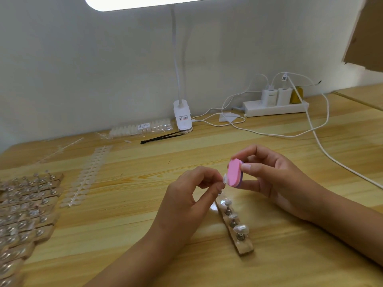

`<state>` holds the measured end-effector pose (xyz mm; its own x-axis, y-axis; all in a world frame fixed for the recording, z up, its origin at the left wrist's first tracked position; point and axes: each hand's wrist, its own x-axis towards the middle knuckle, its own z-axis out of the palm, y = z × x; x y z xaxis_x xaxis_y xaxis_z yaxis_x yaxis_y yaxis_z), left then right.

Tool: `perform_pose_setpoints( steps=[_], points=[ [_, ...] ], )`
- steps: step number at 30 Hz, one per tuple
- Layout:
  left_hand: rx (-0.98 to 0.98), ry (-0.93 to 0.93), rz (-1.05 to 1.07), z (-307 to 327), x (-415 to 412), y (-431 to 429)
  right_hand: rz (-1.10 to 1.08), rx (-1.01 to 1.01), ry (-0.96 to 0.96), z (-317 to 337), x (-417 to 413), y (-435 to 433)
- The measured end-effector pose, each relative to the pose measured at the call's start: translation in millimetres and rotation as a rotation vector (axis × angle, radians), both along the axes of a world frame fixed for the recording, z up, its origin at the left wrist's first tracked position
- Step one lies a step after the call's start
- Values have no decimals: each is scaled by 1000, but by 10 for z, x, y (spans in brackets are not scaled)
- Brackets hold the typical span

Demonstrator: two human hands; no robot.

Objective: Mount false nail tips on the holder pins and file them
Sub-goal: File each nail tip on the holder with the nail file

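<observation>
The pale wood-grain tabletop [103, 214] fills the lower part of the view. Toward its near edge, right of the middle, a short wooden holder strip with metal pins [241, 246] lies flat, with pearly nail tips seated on several pins. Just above its far end, the left hand [186, 195] pinches a small clear false nail tip [225, 179] between its fingers [207, 172]. The right hand [267, 175] grips a pink oval foam file block [234, 172], its fingers [246, 167] clamped on the block's edges and its flat face touching the tip.

Along the left edge lies a heap of similar pin-studded wooden strips [24, 214], and beside it a long clear plastic runner of unmounted tips [87, 175]. Farther back lie black tweezers [161, 137] and a clear bag of tips [143, 127]. At the far edge, against a plain white wall [83, 69], stand a white clip lamp [182, 117] and a white power strip [275, 107] with chargers and trailing white cables [269, 132].
</observation>
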<state>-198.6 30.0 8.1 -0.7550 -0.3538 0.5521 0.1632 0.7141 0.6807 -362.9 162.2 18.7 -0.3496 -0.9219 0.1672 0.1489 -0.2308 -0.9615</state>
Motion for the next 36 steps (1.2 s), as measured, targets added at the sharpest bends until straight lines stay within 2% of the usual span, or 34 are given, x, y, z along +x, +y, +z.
perform_pose_setpoints(
  steps=[5, 9, 13, 17, 20, 24, 28, 33, 36],
  points=[
    [-21, 8, -6, 1, -3, 0, 63, 27, 58, 14, 37, 28],
    [-22, -1, -6, -5, -3, 5, -9, 15, 38, 25, 28, 27],
    [-40, 3, 1, -12, -4, -4, 74, 44, 63, 26, 50, 32],
    [-65, -6, -7, -13, -1, 3, -21, 30, 35, 33, 23, 36],
    [-41, -11, -3, -11, 1, -8, 87, 39, 49, 28, 46, 48],
    [-51, -8, -22, -4, 4, 11, -28, 27, 16, 19, 24, 23],
    [-32, -14, -15, -6, 12, 11, 79, 40, 23, 35, 36, 43],
    [-19, -25, 0, -8, 2, 19, -41, 32, -5, 40, 18, 34],
    [0, -27, 12, 2, 3, 11, 97, 55, 17, 46, 68, 54]
  ],
)
